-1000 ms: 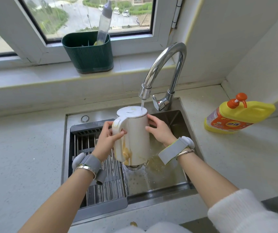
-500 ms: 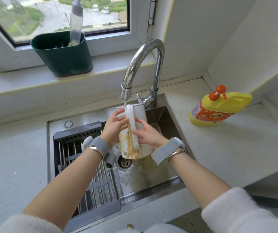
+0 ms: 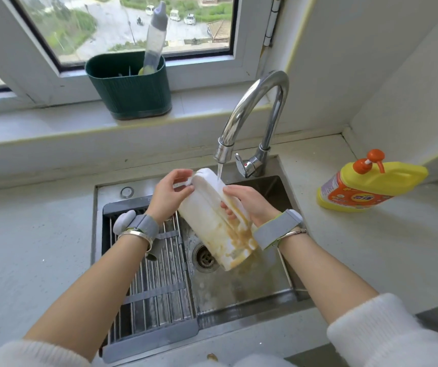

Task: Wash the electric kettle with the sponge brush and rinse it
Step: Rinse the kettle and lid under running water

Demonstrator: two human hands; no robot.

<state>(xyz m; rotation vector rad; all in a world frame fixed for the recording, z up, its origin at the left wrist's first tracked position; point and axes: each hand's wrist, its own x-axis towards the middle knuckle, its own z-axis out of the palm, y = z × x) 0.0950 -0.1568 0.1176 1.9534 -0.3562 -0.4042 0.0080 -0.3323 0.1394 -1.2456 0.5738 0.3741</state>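
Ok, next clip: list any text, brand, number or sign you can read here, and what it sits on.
Yellow detergent bottle: its orange label carries a logo and lines of print, too blurred to read.
Kettle: no text visible on the side shown.
Faucet: only a small red dot on the lever, no lettering.
Green caddy and the brush in it: no markings visible.
So nothing here is legible.

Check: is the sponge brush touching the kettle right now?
Apart. The head view shows the sponge brush standing in the green holder on the windowsill, while both hands hold the kettle under the tap.
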